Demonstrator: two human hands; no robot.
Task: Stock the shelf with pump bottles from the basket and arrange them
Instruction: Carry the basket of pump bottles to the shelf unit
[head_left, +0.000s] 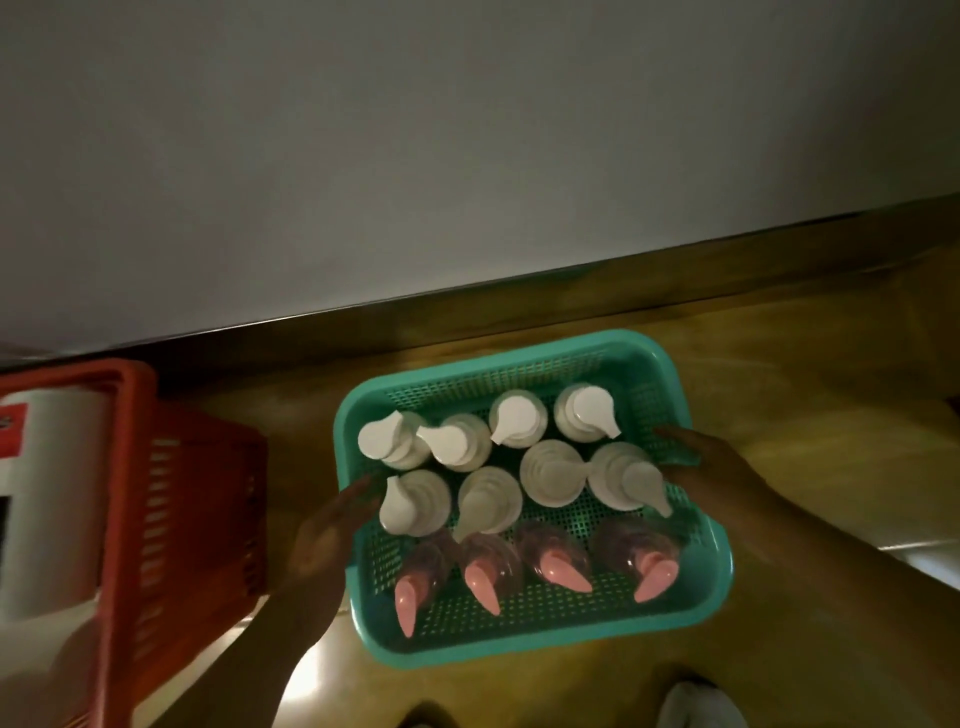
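The left hand (324, 525) and right hand (711, 470) gripped opposite sides of the teal basket (540, 631), the pump bottles (498, 467) standing between them; the light, top-heavy bottles looked best taken by the body.

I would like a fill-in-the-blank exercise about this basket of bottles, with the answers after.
1. The green basket holds ____ white bottles.
2. The four bottles nearest the person have ____ pumps.
3. The left hand and right hand hold the basket by its ____.
4. The other basket is ____.

Answers: eight; pink; sides; red
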